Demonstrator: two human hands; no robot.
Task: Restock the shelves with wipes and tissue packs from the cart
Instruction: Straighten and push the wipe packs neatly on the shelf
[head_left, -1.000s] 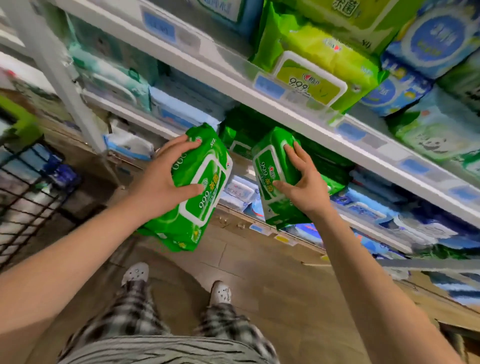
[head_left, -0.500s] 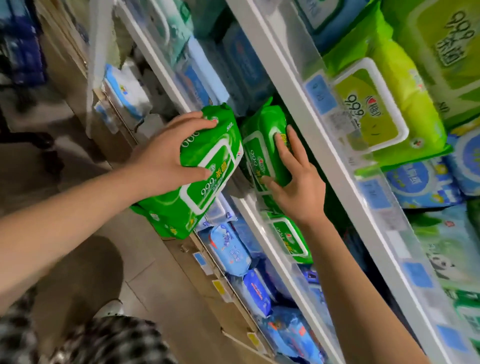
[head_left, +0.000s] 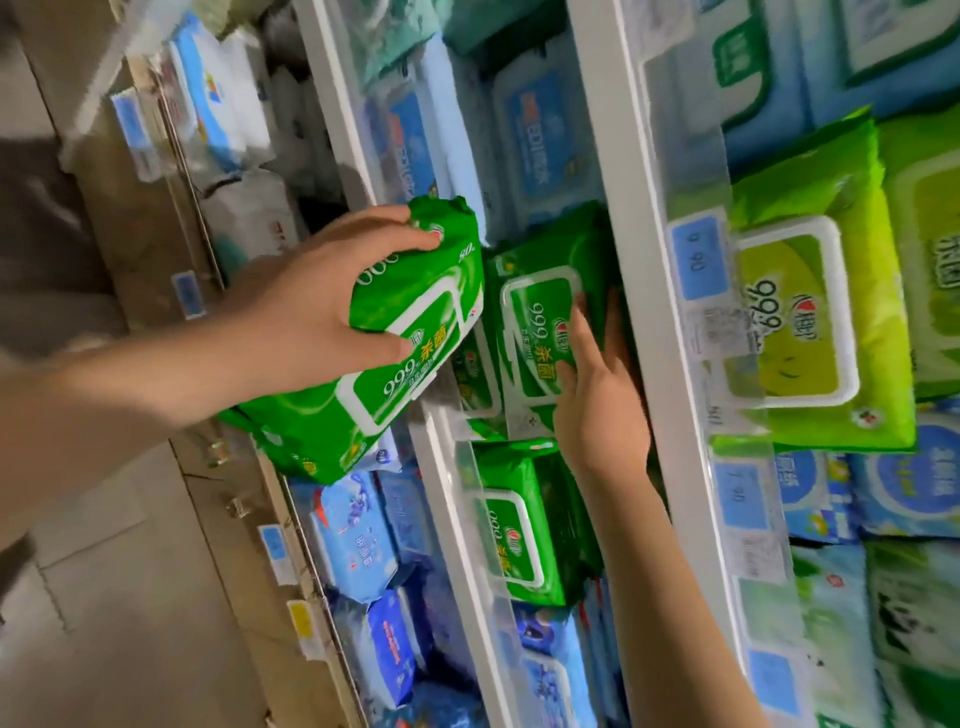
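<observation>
My left hand (head_left: 317, 306) grips a green wipes pack (head_left: 384, 358) from above, fingers over its top end and thumb on its white-lidded face; the pack hangs in front of the white shelf edge (head_left: 457, 519). On the middle shelf stands a second green wipes pack (head_left: 540, 338). My right hand (head_left: 597, 395) presses flat against its lid with straight fingers, under the upper shelf rail (head_left: 644, 260). A third green pack (head_left: 524, 525) sits on the same shelf, nearer to me.
Lime-green lidded packs (head_left: 810, 338) fill the shelf above. Blue wipes packs (head_left: 535, 150) sit beyond the green ones, and blue packs (head_left: 363, 540) fill the lower shelf. Blue price tags (head_left: 698, 260) line the rails. Wood floor (head_left: 130, 571) lies at left.
The view swung closer to the shelves. My right hand pushed its green pack deeper onto the middle shelf and flattened on the lid. My left hand brought its pack nearer the shelf edge.
</observation>
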